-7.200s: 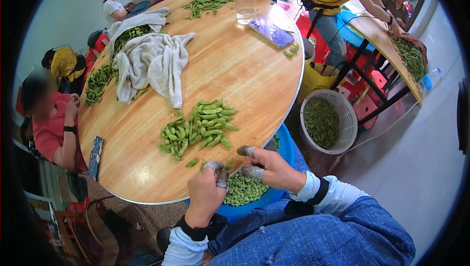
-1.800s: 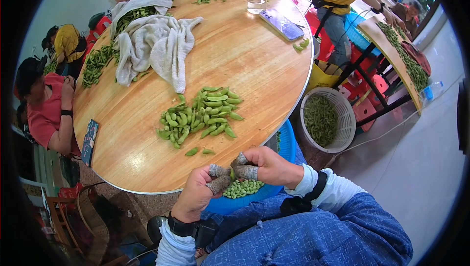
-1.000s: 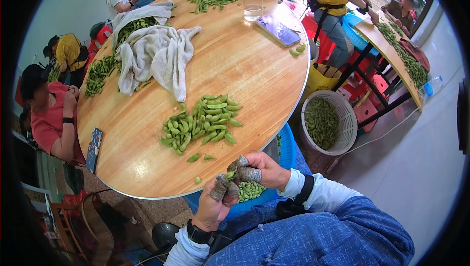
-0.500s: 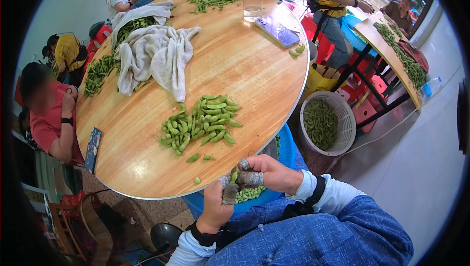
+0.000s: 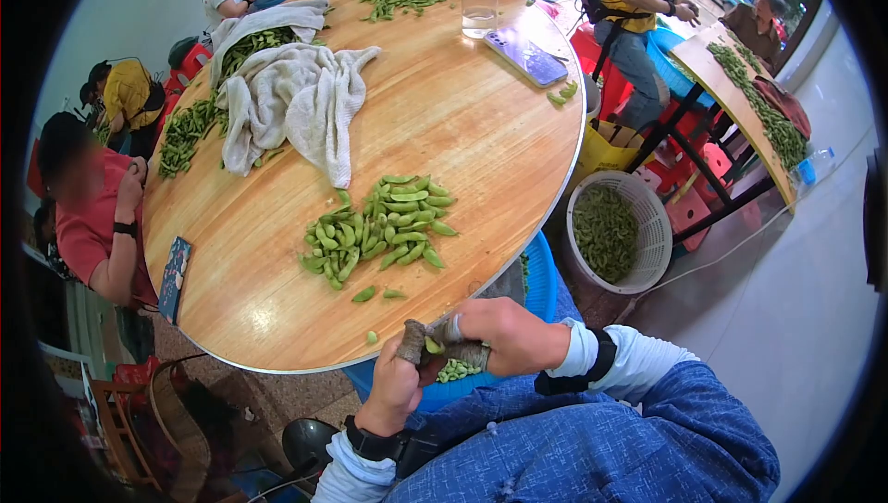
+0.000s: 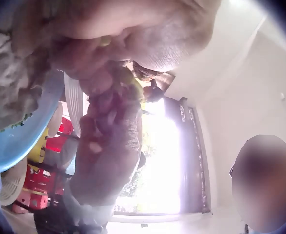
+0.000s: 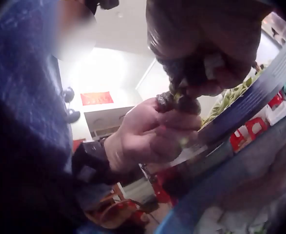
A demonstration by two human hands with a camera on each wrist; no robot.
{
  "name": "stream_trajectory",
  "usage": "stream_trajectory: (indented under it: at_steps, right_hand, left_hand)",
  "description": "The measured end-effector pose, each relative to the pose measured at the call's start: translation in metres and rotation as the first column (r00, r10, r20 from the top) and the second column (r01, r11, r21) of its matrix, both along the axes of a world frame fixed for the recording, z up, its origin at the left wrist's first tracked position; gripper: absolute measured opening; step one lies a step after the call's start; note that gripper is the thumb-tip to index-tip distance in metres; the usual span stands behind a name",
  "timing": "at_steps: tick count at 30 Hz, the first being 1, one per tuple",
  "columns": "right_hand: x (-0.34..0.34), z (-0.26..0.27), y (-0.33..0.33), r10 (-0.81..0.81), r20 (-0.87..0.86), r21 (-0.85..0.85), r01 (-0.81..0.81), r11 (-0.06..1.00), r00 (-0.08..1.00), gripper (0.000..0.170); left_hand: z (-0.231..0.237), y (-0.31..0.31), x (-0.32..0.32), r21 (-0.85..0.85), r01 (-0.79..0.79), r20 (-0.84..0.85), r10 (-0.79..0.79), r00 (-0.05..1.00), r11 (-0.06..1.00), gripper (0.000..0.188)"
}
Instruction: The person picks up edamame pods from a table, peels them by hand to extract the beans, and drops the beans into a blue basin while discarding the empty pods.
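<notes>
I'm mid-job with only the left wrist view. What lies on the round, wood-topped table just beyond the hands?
Observer: A loose pile of plump green bean pods lies on the round, wood-topped table.
Operator: Anything stray close to the near edge?
Observer: Yes, a small light-green piece, perhaps a bean, lies apart from the pile.
Operator: And farther back, on the person's left?
Observer: A crumpled, whitish cloth towel lies partly over another heap of green pods.

Left hand [image 5: 393, 387] and right hand [image 5: 514, 335] close together, wrapped fingers [image 5: 412, 342] curled, perhaps touching
</notes>
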State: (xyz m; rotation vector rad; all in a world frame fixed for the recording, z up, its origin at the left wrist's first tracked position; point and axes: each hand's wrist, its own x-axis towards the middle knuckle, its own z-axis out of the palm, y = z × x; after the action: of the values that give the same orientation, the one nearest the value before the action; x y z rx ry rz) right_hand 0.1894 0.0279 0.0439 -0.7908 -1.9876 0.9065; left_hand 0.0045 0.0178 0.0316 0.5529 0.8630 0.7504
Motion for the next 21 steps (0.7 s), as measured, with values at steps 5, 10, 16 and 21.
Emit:
stream_trajectory:
  at_steps: [5, 10, 16, 21]
  right_hand:
    - [-0.001, -0.005, -0.002, -0.094, -0.184, -0.505, -0.012, 0.863, 0.978, 0.011]
    - [-0.003, -0.005, -0.005, -0.087, -0.137, -0.402, 0.026, 0.915, 0.987, 0.01]
    - [-0.001, 0.002, -0.007, -0.077, 0.132, 0.038, 0.073, 0.997, 0.988, 0.016]
    - [-0.003, 0.005, -0.008, -0.075, 0.158, 0.106, 0.059, 0.993, 0.985, 0.02]
  left_hand:
    - [0.02, -0.001, 0.011, 0.372, 0.192, -0.251, -0.1, 0.963, 0.908, 0.025]
    - [0.004, -0.005, 0.003, 0.363, 0.171, -0.311, -0.054, 0.949, 0.916, 0.022]
    - [0.006, -0.005, 0.011, 0.236, 0.041, -0.245, 0.019, 0.969, 0.971, 0.015]
    - [0.002, -0.007, 0.011, 0.188, 0.002, -0.196, 0.035, 0.98, 0.982, 0.02]
